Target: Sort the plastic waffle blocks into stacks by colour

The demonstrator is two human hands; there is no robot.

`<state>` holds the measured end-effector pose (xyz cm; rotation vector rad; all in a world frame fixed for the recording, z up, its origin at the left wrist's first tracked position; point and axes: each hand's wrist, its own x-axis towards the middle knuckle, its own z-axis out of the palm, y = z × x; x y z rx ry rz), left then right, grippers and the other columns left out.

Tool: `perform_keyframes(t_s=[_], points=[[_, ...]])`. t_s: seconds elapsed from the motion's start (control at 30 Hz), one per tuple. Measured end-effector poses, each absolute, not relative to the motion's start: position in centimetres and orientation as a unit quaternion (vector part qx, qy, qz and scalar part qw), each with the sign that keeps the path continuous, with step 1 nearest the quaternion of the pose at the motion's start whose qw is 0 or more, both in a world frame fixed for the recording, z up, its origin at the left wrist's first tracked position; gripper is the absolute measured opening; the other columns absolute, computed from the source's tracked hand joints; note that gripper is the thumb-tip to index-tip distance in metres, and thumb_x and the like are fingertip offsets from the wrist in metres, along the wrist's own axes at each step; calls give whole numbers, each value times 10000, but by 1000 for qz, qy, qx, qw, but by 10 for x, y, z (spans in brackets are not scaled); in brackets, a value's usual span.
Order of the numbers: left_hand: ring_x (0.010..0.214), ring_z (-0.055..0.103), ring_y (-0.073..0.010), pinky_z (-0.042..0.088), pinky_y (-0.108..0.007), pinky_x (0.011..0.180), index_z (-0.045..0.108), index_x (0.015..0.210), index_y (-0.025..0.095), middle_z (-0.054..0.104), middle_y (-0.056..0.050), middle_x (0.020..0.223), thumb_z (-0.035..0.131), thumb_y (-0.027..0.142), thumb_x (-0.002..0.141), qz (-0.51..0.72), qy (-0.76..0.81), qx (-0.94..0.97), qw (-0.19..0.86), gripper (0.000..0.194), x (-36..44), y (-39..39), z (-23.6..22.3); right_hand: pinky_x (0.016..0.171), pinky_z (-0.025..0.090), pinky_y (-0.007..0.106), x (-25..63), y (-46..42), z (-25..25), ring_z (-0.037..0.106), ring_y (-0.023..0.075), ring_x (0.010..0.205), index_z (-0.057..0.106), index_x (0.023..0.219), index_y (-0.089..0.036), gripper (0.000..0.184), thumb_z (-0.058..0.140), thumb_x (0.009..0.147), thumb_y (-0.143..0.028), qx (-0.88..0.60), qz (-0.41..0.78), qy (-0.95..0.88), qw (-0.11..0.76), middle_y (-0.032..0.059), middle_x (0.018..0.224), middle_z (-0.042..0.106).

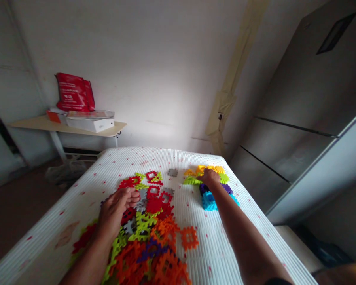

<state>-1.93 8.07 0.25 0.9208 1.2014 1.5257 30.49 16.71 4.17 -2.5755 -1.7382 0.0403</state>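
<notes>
My left hand [117,208] hovers over the left side of a loose pile of interlocking plastic tiles, its fingers loosely bent and nothing visible in them. Red tiles [157,205], grey tiles [129,227], lime-green tiles [144,225] and orange tiles [166,229] overlap in that pile. Across the bed, my right hand [210,177] reaches to the sorted groups, with fingers closed at a lime-green tile [192,180]; the fingertips are partly hidden. Yellow tiles [216,169] lie just beyond it, while purple tiles [227,188] and light-blue tiles [209,201] sit nearer me.
Everything lies on a white ribbed bed cover [192,253] with red spots. One grey tile [172,172] rests alone toward the far edge. A side table [38,123] at back left bears a red bag [72,93] and boxes. A grey refrigerator [287,107] stands at right.
</notes>
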Motion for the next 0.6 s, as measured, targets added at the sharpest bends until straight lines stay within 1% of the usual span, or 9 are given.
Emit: perform_keyframes(t_s=[0.2, 0.3, 0.43, 0.5, 0.6], points=[[648, 667, -203, 522, -303, 611, 663, 822, 148, 712, -47, 688, 703, 531, 600, 625, 495, 369, 477, 444, -19, 81, 3, 815, 483, 397, 305, 165, 44, 606, 303, 1043, 633, 1135, -166, 482, 639, 768, -477, -825, -2, -566, 9, 172, 1101, 650], [640, 666, -199, 520, -301, 610, 664, 829, 145, 710, -42, 682, 703, 523, 608, 629, 488, 370, 479, 439, -19, 82, 2, 814, 481, 387, 305, 164, 48, 596, 302, 1060, 630, 1147, -158, 446, 582, 811, -448, -819, -13, -573, 14, 175, 1114, 645], [640, 666, -193, 521, -297, 614, 659, 841, 140, 715, -45, 689, 698, 529, 616, 630, 487, 371, 478, 451, -20, 82, 0, 804, 476, 368, 302, 163, 53, 594, 290, 1061, 654, 1109, -157, 321, 489, 866, -287, -806, -28, -590, 26, 173, 1098, 652], [647, 670, -198, 522, -300, 614, 654, 843, 138, 719, -53, 690, 692, 539, 616, 629, 488, 370, 480, 463, -20, 82, 0, 797, 473, 367, 297, 163, 56, 594, 289, 1055, 665, 1085, -146, 313, 448, 866, -201, -799, -35, -599, 35, 182, 1079, 656], [654, 674, -208, 522, -311, 616, 650, 849, 137, 723, -62, 696, 682, 542, 618, 631, 489, 370, 476, 468, -20, 82, 0, 805, 463, 352, 285, 163, 59, 582, 279, 1072, 655, 1105, -161, 338, 417, 865, -152, -776, -40, -627, 55, 167, 1098, 651]])
